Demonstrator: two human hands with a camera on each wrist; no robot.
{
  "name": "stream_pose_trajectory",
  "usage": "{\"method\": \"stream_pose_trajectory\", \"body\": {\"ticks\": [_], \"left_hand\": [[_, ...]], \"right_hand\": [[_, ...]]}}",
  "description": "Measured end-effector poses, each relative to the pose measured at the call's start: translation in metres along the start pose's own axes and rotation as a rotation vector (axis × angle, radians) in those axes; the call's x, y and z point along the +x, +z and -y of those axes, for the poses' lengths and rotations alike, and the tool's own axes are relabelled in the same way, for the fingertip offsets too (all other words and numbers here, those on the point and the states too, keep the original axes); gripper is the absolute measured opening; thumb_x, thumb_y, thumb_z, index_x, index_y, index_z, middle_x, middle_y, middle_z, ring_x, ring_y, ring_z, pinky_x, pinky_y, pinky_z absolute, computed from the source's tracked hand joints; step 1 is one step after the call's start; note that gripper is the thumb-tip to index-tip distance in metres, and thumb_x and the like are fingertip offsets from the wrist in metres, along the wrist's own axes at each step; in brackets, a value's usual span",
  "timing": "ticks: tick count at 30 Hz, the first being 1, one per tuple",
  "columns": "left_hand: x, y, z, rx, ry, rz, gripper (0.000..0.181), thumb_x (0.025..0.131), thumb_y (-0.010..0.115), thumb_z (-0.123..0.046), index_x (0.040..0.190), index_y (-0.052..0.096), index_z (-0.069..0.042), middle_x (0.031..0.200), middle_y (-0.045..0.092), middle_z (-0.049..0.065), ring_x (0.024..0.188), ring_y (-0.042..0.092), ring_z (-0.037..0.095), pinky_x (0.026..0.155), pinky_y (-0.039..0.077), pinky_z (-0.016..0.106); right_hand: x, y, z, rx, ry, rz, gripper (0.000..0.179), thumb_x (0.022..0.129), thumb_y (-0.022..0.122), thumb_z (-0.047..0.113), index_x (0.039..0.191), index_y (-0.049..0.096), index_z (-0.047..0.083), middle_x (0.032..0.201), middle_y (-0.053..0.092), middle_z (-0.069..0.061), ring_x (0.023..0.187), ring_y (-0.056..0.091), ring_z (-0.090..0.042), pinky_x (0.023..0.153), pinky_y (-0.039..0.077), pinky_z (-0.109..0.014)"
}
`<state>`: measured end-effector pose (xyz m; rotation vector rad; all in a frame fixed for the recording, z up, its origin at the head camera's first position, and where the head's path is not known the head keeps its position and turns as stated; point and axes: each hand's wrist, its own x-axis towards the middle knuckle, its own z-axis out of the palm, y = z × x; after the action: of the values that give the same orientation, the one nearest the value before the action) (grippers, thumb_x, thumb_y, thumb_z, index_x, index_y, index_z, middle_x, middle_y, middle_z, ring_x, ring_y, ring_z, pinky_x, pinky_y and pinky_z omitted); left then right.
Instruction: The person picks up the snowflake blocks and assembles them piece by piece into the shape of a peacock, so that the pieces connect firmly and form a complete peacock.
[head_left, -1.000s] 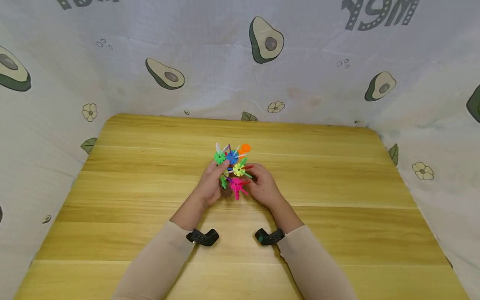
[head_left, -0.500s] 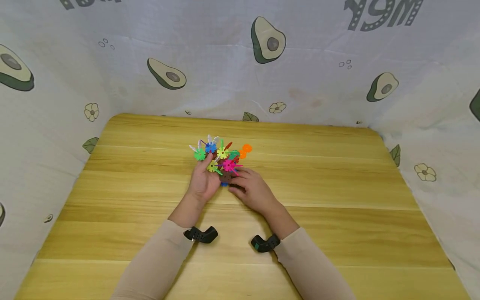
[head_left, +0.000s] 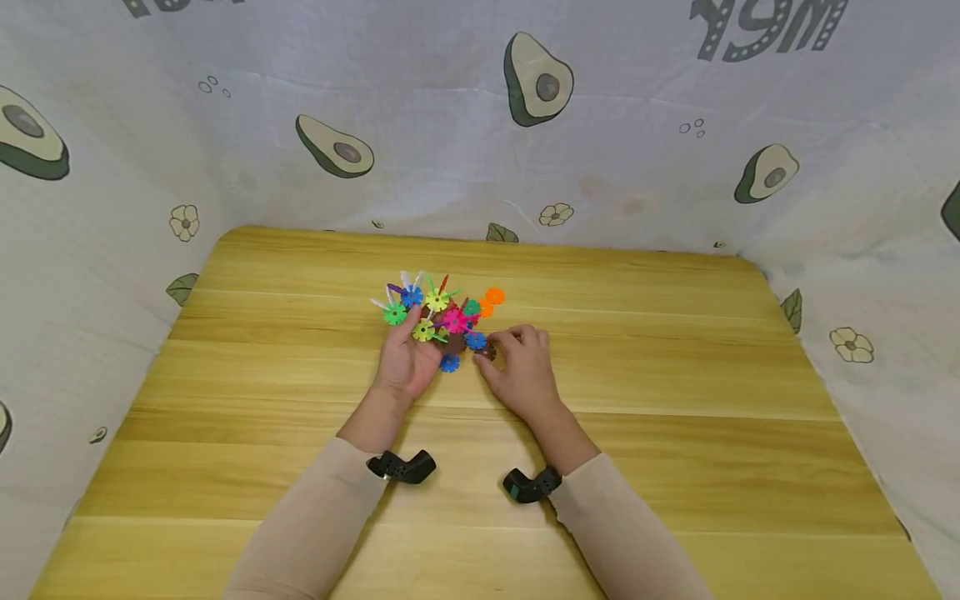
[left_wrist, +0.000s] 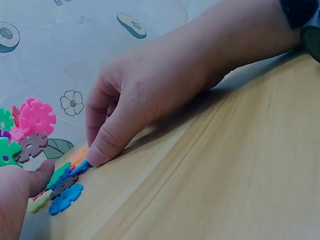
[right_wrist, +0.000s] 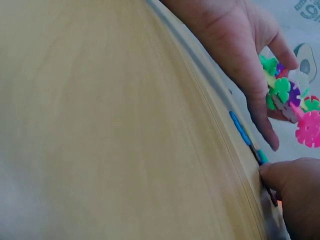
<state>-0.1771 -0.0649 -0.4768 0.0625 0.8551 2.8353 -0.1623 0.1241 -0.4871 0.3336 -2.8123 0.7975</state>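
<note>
My left hand [head_left: 405, 360] grips a cluster of interlocking snowflake discs [head_left: 437, 298], thumb over its near side. Green, blue, yellow and pink discs jut from it at many angles, with brown ones between. In the left wrist view its pink disc [left_wrist: 37, 117] stands above the table. Just to the right, my right hand [head_left: 525, 371] pinches a dark disc [head_left: 489, 352] at the tabletop with thumb and forefinger, beside a blue disc [head_left: 476, 340]. Another blue disc [head_left: 449, 363] lies near the left palm. The palm and cluster hide the left fingers.
Two orange discs [head_left: 494, 296] and a teal disc [head_left: 472, 307] lie just beyond the hands on the wooden table [head_left: 675, 375]. A white cloth [head_left: 420, 100] printed with avocados hangs around the table's back and sides.
The held cluster has shifted left and away from me, uncovering discs on the table. My right hand has left the cluster and come down to the loose discs.
</note>
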Motion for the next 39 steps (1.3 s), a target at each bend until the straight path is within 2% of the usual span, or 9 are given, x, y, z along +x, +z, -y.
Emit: {"method": "stream_pose_trajectory", "body": {"ticks": [5, 7, 10, 14, 19, 25, 29, 34, 39], "left_hand": [[0.0006, -0.001, -0.0007, 0.001, -0.022, -0.032, 0.027, 0.111, 0.038, -0.031, 0.113, 0.061, -0.018, 0.12, 0.066, 0.001, 0.113, 0.061, 0.018, 0.105, 0.047, 0.042], [0.0006, -0.0008, -0.0009, -0.013, -0.022, -0.045, 0.025, 0.111, 0.042, -0.031, 0.112, 0.062, -0.018, 0.121, 0.067, 0.001, 0.115, 0.061, 0.019, 0.107, 0.045, 0.044], [0.0003, -0.0008, -0.0009, -0.031, -0.02, -0.044, 0.024, 0.11, 0.044, -0.031, 0.12, 0.061, -0.018, 0.125, 0.069, 0.001, 0.121, 0.062, 0.019, 0.11, 0.044, 0.046], [0.0002, -0.0004, -0.001, -0.028, -0.01, -0.025, 0.023, 0.11, 0.042, -0.03, 0.121, 0.058, -0.017, 0.122, 0.071, 0.001, 0.117, 0.064, 0.018, 0.107, 0.047, 0.043], [0.0016, -0.0002, -0.0004, -0.027, -0.007, -0.02, 0.026, 0.111, 0.039, -0.028, 0.109, 0.061, -0.014, 0.114, 0.071, 0.003, 0.107, 0.067, 0.017, 0.098, 0.052, 0.039], [0.0018, 0.0003, 0.0022, -0.04, -0.005, -0.008, 0.025, 0.111, 0.039, -0.027, 0.12, 0.058, -0.013, 0.117, 0.072, 0.002, 0.112, 0.067, 0.018, 0.097, 0.053, 0.036], [0.0019, 0.0011, 0.0042, -0.068, 0.004, -0.004, 0.031, 0.112, 0.038, -0.023, 0.134, 0.053, -0.007, 0.125, 0.071, 0.003, 0.12, 0.066, 0.018, 0.101, 0.053, 0.036], [0.0016, 0.0026, 0.0059, -0.077, 0.018, 0.007, 0.04, 0.112, 0.037, -0.018, 0.147, 0.041, -0.001, 0.127, 0.071, 0.001, 0.123, 0.064, 0.016, 0.103, 0.052, 0.035], [0.0011, 0.0038, 0.0089, -0.075, 0.042, -0.016, 0.029, 0.111, 0.038, -0.016, 0.134, 0.051, -0.002, 0.122, 0.072, 0.002, 0.12, 0.066, 0.016, 0.102, 0.053, 0.032]], "right_hand": [[0.001, 0.0003, 0.0006, 0.081, 0.065, 0.025, 0.033, 0.091, 0.079, 0.033, 0.111, 0.073, 0.007, 0.114, 0.065, -0.012, 0.112, 0.051, -0.033, 0.097, 0.046, -0.045], [0.0009, 0.0008, 0.0006, 0.119, 0.066, 0.018, 0.032, 0.091, 0.079, 0.03, 0.111, 0.072, 0.007, 0.112, 0.066, -0.01, 0.104, 0.055, -0.029, 0.092, 0.049, -0.042], [0.0009, 0.0019, 0.0004, 0.185, 0.035, -0.009, 0.027, 0.092, 0.079, 0.022, 0.113, 0.07, 0.007, 0.105, 0.065, -0.009, 0.089, 0.058, -0.023, 0.079, 0.052, -0.035], [0.001, 0.0033, -0.0001, 0.281, -0.041, -0.064, 0.019, 0.093, 0.076, 0.013, 0.111, 0.071, 0.006, 0.097, 0.066, -0.009, 0.078, 0.059, -0.017, 0.067, 0.051, -0.025], [0.0002, 0.0044, 0.0, 0.44, -0.095, -0.098, 0.012, 0.093, 0.074, 0.008, 0.105, 0.073, 0.004, 0.097, 0.07, -0.011, 0.081, 0.069, -0.019, 0.071, 0.058, -0.022], [0.0005, 0.0057, 0.0011, 0.592, -0.081, -0.076, 0.013, 0.092, 0.075, 0.005, 0.103, 0.073, 0.001, 0.098, 0.076, -0.016, 0.083, 0.075, -0.027, 0.073, 0.061, -0.025], [0.0, 0.0059, 0.0014, 0.63, -0.05, -0.071, 0.012, 0.092, 0.075, 0.006, 0.103, 0.073, 0.001, 0.097, 0.077, -0.017, 0.085, 0.076, -0.029, 0.073, 0.061, -0.022], [-0.0003, 0.0064, 0.0009, 0.63, -0.066, -0.068, 0.008, 0.091, 0.076, 0.002, 0.099, 0.075, 0.001, 0.097, 0.077, -0.016, 0.086, 0.077, -0.028, 0.075, 0.06, -0.019], [-0.0007, 0.0071, 0.0019, 0.544, -0.135, -0.119, 0.007, 0.089, 0.077, 0.001, 0.096, 0.078, 0.0, 0.097, 0.079, -0.015, 0.088, 0.077, -0.027, 0.076, 0.063, -0.028]]}}
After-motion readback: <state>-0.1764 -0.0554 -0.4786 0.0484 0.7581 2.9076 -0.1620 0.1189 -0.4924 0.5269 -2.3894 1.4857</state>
